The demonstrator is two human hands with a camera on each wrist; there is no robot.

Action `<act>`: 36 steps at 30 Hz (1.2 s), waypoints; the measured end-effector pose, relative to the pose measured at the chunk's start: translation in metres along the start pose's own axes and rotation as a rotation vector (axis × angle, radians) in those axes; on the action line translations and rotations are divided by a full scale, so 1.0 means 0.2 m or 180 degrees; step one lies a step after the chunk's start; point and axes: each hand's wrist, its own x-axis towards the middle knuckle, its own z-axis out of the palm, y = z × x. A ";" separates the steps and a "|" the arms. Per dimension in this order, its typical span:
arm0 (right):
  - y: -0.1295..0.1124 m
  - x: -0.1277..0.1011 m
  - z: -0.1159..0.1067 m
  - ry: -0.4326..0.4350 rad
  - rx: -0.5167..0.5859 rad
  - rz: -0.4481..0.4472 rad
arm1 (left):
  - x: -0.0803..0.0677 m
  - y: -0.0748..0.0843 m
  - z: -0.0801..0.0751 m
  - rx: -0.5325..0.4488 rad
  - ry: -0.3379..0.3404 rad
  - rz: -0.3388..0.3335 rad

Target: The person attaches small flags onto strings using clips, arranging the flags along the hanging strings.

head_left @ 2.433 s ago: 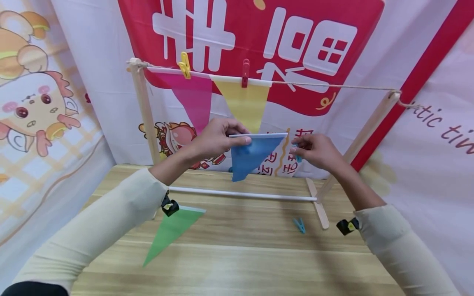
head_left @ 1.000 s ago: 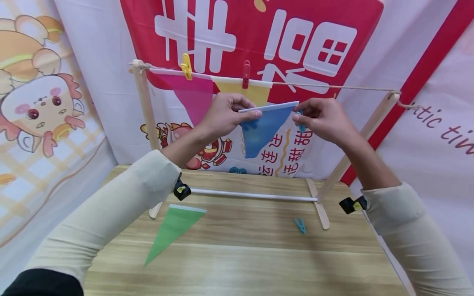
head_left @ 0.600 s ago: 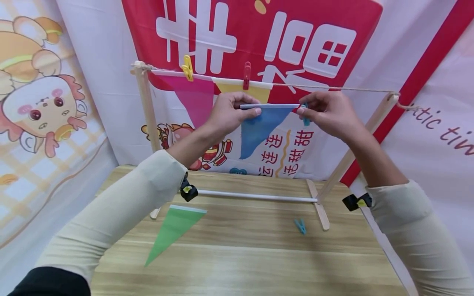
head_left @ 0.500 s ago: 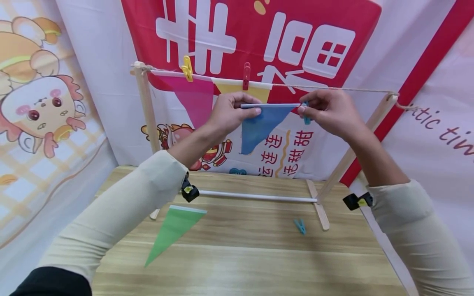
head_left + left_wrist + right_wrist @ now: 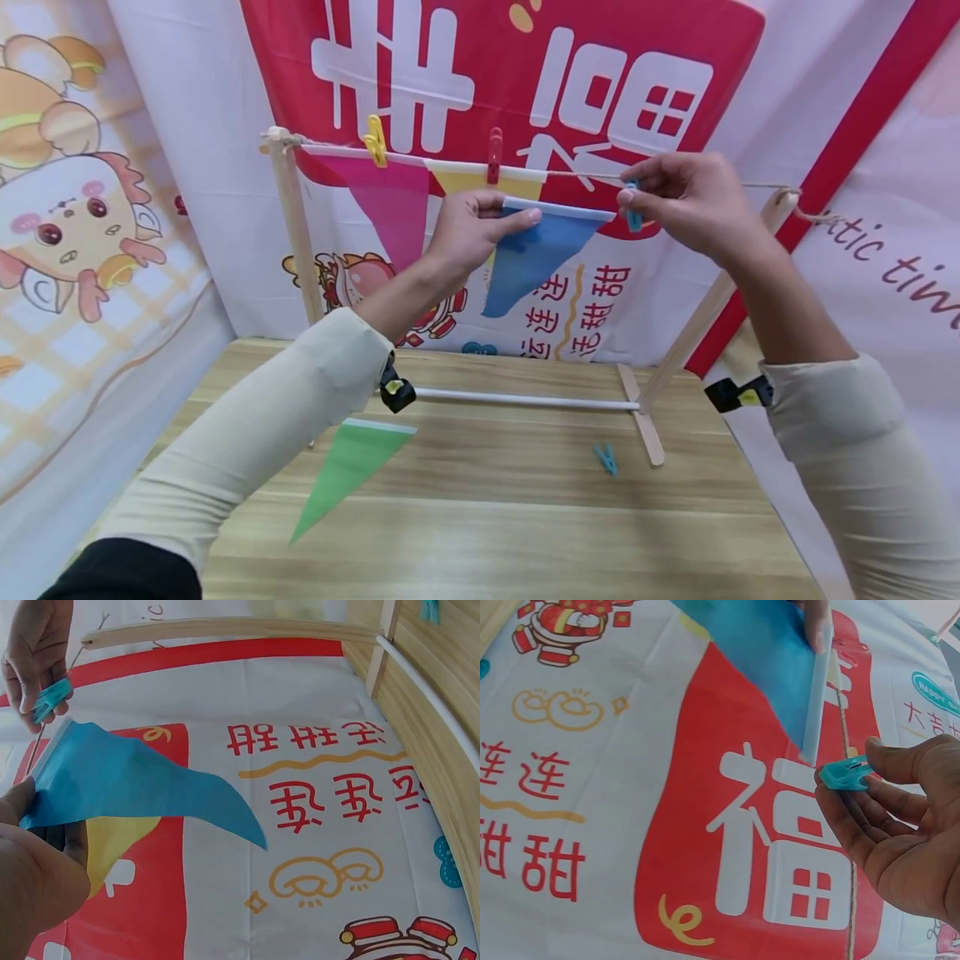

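At twelve o'clock above the wooden table [image 5: 525, 517], just under the twine line [image 5: 675, 177]: blue pennant [image 5: 528, 250], white hem uppermost, point hanging toward six o'clock. Pinched at its nine o'clock corner by left hand [image 5: 468, 229], thumb over and fingers under, evidently to keep the hem level and close to the line; remainder of flag hanging free. At three o'clock of the hem: right hand [image 5: 686, 200], fingers curled round a teal clothespin [image 5: 633, 212], pin nipped between thumb and fingertips and brought beside the hem's free end and the twine, seemingly lined up for clipping; jaws neither on hem nor on line, as shown in the right wrist view [image 5: 844, 774]. At ten to eleven o'clock on the same line: pink pennant [image 5: 393, 208] under a yellow clothespin [image 5: 372, 137], yellow pennant [image 5: 487, 179] under a red clothespin [image 5: 494, 154], the latter partly behind the left hand. Line carried by a wooden frame [image 5: 288, 225], white rail at its foot. On the table: green pennant [image 5: 345, 471] at seven o'clock, flat; spare teal clothespin [image 5: 606, 458] at five o'clock, near the frame's foot, well apart from both hands. Behind: printed red-and-white backdrop [image 5: 600, 83].
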 end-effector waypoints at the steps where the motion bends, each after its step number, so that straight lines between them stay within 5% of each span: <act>1: -0.01 0.00 0.00 0.0008 0.0008 -0.0014 | 0.00 0.00 0.01 -0.0025 0.0001 -0.0017; 19: -0.11 0.07 -0.01 0.0062 0.0186 -0.0287 | 0.02 0.00 0.15 -0.0347 0.0055 -0.0120; 36: -0.15 0.15 0.05 0.0532 0.0540 -0.0333 | 0.03 0.01 0.24 -0.0666 0.0284 -0.0175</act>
